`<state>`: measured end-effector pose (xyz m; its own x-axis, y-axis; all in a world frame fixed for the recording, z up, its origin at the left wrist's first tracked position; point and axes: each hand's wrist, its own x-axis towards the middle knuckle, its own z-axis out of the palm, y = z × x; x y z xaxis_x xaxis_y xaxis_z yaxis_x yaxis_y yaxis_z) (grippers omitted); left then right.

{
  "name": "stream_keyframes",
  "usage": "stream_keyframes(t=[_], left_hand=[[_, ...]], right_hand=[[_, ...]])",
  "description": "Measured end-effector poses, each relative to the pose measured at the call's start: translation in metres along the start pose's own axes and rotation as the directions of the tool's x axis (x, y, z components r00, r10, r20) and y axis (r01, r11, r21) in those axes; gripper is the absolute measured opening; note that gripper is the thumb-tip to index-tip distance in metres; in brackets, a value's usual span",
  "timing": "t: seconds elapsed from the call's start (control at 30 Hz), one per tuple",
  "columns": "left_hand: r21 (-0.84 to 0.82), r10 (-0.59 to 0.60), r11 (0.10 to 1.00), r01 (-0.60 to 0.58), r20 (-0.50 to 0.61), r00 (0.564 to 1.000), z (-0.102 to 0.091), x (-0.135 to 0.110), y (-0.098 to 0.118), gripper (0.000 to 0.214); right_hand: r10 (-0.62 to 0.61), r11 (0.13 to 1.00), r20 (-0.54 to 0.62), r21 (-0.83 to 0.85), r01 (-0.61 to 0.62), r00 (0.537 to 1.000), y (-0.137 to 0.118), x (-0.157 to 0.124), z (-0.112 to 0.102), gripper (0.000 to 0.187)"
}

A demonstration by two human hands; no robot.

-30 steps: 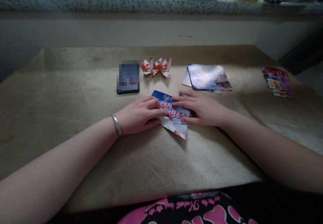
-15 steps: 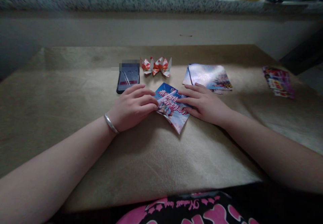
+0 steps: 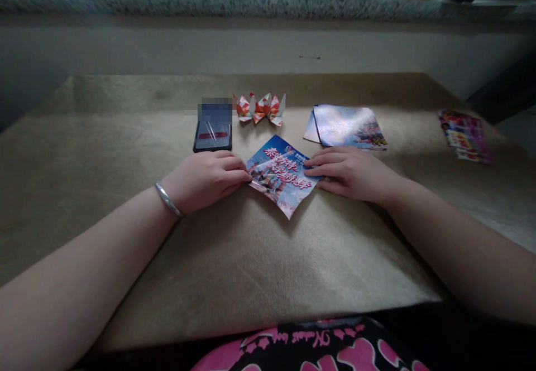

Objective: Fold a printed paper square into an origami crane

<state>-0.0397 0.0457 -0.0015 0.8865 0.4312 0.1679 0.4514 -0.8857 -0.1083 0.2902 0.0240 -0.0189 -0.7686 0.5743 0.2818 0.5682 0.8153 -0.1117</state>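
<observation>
A square printed sheet of paper (image 3: pixel 282 178) lies turned like a diamond on the table, blue at the top with red and white lettering. Crease lines show in it, and its near corner lifts a little. My left hand (image 3: pixel 209 178), with a silver bangle at the wrist, pinches the left corner between closed fingers. At the right corner, my right hand (image 3: pixel 347 173) grips the paper, fingers on top and thumb low at the edge. Just beyond the sheet stand small red and white folded paper figures (image 3: pixel 260 109).
A phone (image 3: pixel 213 128) lies beyond my left hand. Behind my right hand rest several glossy printed sheets (image 3: pixel 349 125). Farther right is a bundle of colourful printed papers (image 3: pixel 464 136). A speckled stone sill (image 3: pixel 251 3) with assorted items runs along the back above the gold-brown tabletop (image 3: pixel 259 270).
My hands have moved apart, the left one leftward and nearer to me, the right one slightly rightward. The sheet now lies opened flatter and wider between them.
</observation>
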Motion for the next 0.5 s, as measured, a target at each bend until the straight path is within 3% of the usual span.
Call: stream_keyframes(t=[0.27, 0.5], left_hand=[[0.142, -0.146, 0.980, 0.142, 0.016, 0.989, 0.000, -0.001, 0.004, 0.035], [-0.006, -0.291, 0.956, 0.292, 0.084, 0.953, 0.001, 0.003, 0.001, 0.032]], right_hand=[[0.121, 0.983, -0.037, -0.138, -0.125, 0.992, -0.010, 0.003, -0.005, 0.022], [0.361, 0.931, -0.008, -0.050, -0.361, 0.933, -0.013, 0.008, -0.001, 0.023]])
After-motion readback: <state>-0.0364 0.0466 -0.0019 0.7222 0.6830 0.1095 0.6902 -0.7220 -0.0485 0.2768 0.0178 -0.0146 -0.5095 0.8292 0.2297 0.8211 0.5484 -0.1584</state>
